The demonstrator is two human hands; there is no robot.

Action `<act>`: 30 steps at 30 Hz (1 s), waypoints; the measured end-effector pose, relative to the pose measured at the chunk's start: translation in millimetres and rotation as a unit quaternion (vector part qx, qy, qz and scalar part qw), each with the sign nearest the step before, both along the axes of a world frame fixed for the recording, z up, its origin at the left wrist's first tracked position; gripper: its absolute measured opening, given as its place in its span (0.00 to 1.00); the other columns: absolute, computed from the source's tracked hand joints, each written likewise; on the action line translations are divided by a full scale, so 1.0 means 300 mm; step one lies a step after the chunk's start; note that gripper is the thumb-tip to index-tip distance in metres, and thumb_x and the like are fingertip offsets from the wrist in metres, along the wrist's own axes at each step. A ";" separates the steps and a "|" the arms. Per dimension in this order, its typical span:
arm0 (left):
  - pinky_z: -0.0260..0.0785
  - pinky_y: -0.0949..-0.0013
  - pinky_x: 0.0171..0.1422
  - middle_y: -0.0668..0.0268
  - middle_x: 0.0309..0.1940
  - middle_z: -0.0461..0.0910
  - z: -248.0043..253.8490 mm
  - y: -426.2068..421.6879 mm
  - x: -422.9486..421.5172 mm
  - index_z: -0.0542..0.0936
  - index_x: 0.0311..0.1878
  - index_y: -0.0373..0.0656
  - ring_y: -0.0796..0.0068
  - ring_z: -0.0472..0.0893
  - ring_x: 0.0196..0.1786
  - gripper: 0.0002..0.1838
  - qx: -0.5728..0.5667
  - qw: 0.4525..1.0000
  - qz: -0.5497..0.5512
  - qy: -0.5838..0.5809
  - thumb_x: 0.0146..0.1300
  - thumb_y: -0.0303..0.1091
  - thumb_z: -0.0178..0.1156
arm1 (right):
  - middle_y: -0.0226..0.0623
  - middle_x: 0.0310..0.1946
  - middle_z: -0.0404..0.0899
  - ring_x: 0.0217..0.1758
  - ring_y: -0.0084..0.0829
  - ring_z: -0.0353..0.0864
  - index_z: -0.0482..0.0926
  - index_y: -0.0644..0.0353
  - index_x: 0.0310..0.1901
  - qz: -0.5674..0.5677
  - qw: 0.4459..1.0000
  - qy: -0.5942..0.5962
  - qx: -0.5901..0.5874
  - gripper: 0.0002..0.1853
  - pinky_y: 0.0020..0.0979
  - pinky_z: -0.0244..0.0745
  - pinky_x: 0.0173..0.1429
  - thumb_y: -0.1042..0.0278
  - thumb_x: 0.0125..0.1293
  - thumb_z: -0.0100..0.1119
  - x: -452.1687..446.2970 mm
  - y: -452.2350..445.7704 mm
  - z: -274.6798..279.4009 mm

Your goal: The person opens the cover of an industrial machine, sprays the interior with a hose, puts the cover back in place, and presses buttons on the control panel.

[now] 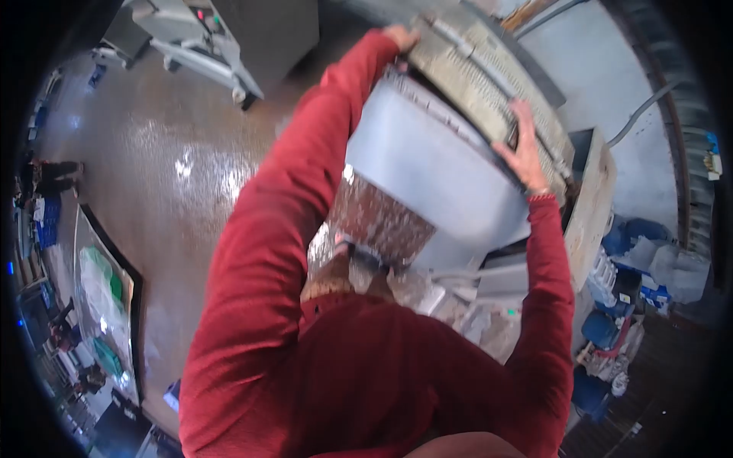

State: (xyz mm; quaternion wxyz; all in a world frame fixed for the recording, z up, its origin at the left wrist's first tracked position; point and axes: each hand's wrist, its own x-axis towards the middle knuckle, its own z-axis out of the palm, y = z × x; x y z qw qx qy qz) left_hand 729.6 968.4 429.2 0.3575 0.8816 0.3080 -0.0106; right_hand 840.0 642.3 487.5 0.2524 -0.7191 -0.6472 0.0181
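Observation:
A long beige panel with rows of slots (pixel 473 72) and a pale rod along it lies across the top of a grey metal machine (pixel 435 153). My left hand (pixel 401 38) is at the panel's far left corner, its fingers closed over the edge and partly blurred. Nearer the right end, my right hand (pixel 524 153) grips the panel, thumb on the front edge and fingers reaching over the top. A dark gap runs between panel and machine. Below the smooth grey face, a wet brown patch of floor (pixel 382 217) shows.
A grey wheeled machine (pixel 259 38) stands at upper left on the wet floor (pixel 175 153). At far left is a table (pixel 134 328) with green and clear plastic on it. Blue containers and plastic bags (pixel 672 271) crowd the right side. A person's legs (pixel 61 175) show at left.

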 end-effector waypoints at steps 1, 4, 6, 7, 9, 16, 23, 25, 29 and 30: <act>0.72 0.64 0.40 0.54 0.36 0.78 -0.016 -0.001 0.000 0.76 0.41 0.36 0.62 0.78 0.37 0.24 -0.181 0.982 0.048 -0.037 0.56 0.50 0.50 | 0.47 0.63 0.51 0.70 0.43 0.43 0.56 0.56 0.61 -0.007 0.999 0.039 0.007 0.37 0.40 0.41 0.70 0.52 0.52 0.57 -0.016 -0.007 0.008; 0.72 0.48 0.27 0.48 0.26 0.78 -0.035 0.123 0.000 0.74 0.41 0.30 0.52 0.79 0.22 0.40 -0.236 0.956 0.137 -0.109 0.60 0.64 0.32 | 0.45 0.61 0.57 0.67 0.40 0.50 0.56 0.57 0.63 -0.087 0.979 0.151 0.102 0.33 0.39 0.47 0.67 0.49 0.60 0.48 0.003 0.004 0.000; 0.69 0.54 0.22 0.49 0.23 0.77 -0.022 0.222 -0.063 0.75 0.37 0.31 0.56 0.78 0.20 0.38 -0.113 0.973 0.173 -0.102 0.61 0.63 0.32 | 0.42 0.54 0.67 0.59 0.36 0.60 0.60 0.59 0.61 -0.194 0.971 0.081 0.112 0.28 0.37 0.54 0.62 0.49 0.65 0.39 0.072 0.018 0.024; 0.69 0.59 0.21 0.50 0.22 0.77 0.038 0.225 -0.141 0.75 0.36 0.31 0.58 0.78 0.19 0.36 -0.176 0.958 0.196 -0.111 0.61 0.61 0.35 | 0.41 0.50 0.70 0.55 0.34 0.63 0.61 0.60 0.60 -0.202 0.966 0.106 0.120 0.27 0.36 0.56 0.60 0.49 0.66 0.37 0.094 0.030 0.035; 0.70 0.62 0.23 0.51 0.23 0.78 0.075 0.261 -0.304 0.75 0.37 0.31 0.60 0.79 0.21 0.29 -0.136 0.963 0.206 -0.108 0.61 0.54 0.42 | 0.39 0.45 0.73 0.49 0.33 0.67 0.63 0.60 0.58 -0.211 0.959 0.127 0.138 0.27 0.35 0.58 0.58 0.49 0.67 0.34 0.135 0.042 0.037; 0.69 0.64 0.47 0.56 0.37 0.79 -0.757 0.478 -0.627 0.79 0.40 0.41 0.62 0.78 0.40 0.22 0.000 0.987 0.159 0.007 0.52 0.51 0.53 | 0.45 0.40 0.76 0.42 0.35 0.76 0.69 0.70 0.48 -0.354 0.858 -0.050 0.369 0.21 0.33 0.69 0.50 0.58 0.65 0.40 0.146 -0.168 0.103; 0.68 0.63 0.48 0.49 0.39 0.77 -1.652 0.213 -0.582 0.77 0.43 0.36 0.57 0.77 0.44 0.27 -0.134 0.985 0.076 0.078 0.36 0.40 0.63 | 0.39 0.41 0.72 0.42 0.31 0.71 0.72 0.65 0.48 -0.457 0.806 -0.217 0.306 0.20 0.31 0.66 0.48 0.56 0.64 0.46 -0.059 -0.677 0.213; 0.69 0.63 0.46 0.50 0.38 0.78 -1.768 0.191 -0.509 0.77 0.42 0.37 0.61 0.78 0.43 0.26 -0.192 0.976 0.054 0.091 0.35 0.36 0.63 | 0.38 0.42 0.72 0.42 0.32 0.71 0.72 0.63 0.49 -0.494 0.788 -0.263 0.255 0.21 0.32 0.66 0.48 0.54 0.65 0.43 -0.106 -0.813 0.257; 0.69 0.62 0.48 0.50 0.39 0.78 -1.731 0.168 -0.421 0.79 0.39 0.37 0.62 0.78 0.45 0.22 -0.293 0.953 0.056 0.051 0.41 0.41 0.62 | 0.37 0.41 0.75 0.42 0.33 0.73 0.74 0.59 0.47 -0.619 0.682 -0.282 0.270 0.19 0.33 0.67 0.48 0.53 0.65 0.42 -0.180 -1.033 0.290; 0.69 0.62 0.48 0.50 0.39 0.78 -1.717 0.164 -0.405 0.79 0.39 0.37 0.61 0.78 0.44 0.23 -0.242 0.962 0.104 0.071 0.42 0.43 0.62 | 0.39 0.40 0.76 0.42 0.33 0.74 0.76 0.58 0.44 -0.632 0.660 -0.279 0.297 0.18 0.33 0.68 0.46 0.53 0.64 0.45 -0.167 -1.189 0.310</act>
